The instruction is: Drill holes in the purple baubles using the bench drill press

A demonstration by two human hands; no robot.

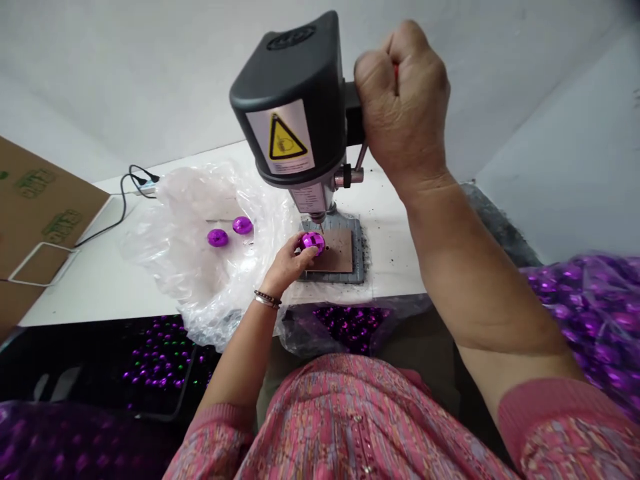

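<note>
My left hand [291,264] is closed around a shiny purple faceted ball [313,243], just under the bit of a black bench drill press [285,80]. Beneath the ball lies a brown board [339,252] on the drill's grey base [358,257]. Whether the bit touches the ball I cannot tell. High on the right, my right hand [407,100] is wrapped in a fist on a handle at the side of the drill head; a bit of red shows between the fingers. Two more purple balls [217,238] rest on clear plastic sheeting left of the drill.
Crumpled clear plastic [175,260] spreads over the white table [100,280]. A cardboard box [40,220] stands at the left, near a black cable [123,210]. Bags of purple balls [590,313] fill the right side. Dark crumbs lie around the drill base.
</note>
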